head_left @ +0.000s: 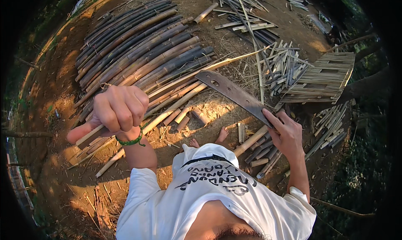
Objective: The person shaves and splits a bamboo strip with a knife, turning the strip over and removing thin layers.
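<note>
My left hand [119, 108] is closed in a fist around a long split bamboo strip [234, 61]. The strip's near end sticks out below the fist, and its far end slants away to the upper right. In my right hand [286, 133] is a flat, dark metal blade [234, 94] with several holes, gripped by its near end between thumb and fingers. Its far end points up and left, beside the strip in the picture; whether they touch I cannot tell. My palm and fingers hide the end of the blade that I hold.
Long bamboo poles [138, 51] lie stacked ahead on the left. Split strips [284, 66] are heaped ahead on the right, near a slatted bamboo panel [322, 79]. Short bamboo pieces [266, 152] lie right of my bare feet [222, 134]. A branch [368, 87] reaches in from the right.
</note>
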The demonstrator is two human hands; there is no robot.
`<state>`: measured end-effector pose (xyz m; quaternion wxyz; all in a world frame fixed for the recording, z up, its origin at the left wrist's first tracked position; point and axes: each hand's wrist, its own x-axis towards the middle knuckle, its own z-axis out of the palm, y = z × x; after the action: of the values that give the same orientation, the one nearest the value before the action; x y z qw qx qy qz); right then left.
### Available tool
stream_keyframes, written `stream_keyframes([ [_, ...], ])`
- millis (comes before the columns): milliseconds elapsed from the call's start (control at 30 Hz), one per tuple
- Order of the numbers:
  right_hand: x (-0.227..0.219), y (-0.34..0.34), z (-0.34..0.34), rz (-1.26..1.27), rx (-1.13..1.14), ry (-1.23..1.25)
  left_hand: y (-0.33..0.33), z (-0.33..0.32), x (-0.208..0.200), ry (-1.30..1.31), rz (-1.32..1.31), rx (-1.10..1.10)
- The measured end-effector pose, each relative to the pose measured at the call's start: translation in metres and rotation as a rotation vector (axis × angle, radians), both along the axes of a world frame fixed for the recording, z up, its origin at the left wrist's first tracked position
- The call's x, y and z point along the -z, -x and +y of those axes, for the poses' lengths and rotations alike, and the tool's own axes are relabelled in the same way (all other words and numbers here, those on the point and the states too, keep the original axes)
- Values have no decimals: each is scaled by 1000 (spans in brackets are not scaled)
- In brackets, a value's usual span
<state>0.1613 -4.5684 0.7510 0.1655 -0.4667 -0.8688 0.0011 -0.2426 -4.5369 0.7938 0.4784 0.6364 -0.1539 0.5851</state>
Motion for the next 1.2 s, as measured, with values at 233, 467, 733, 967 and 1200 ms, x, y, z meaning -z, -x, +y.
stream_keyframes([
  [233, -11, 2, -1, -34, 1, 36, 7, 18, -13, -230, 207, 262],
  [467, 7, 27, 16, 158, 17, 104, -17, 10, -12, -235, 282, 383],
  [733, 148, -50, 110, -28, 482, 252, -27, 2, -8, -247, 286, 368],
  [967, 125, 7, 73, 406, 423, 389, -30, -9, 4, -143, 209, 252],
  [1200, 129, 49, 45, 480, 314, 264, -62, -63, 73, 653, -473, -579],
])
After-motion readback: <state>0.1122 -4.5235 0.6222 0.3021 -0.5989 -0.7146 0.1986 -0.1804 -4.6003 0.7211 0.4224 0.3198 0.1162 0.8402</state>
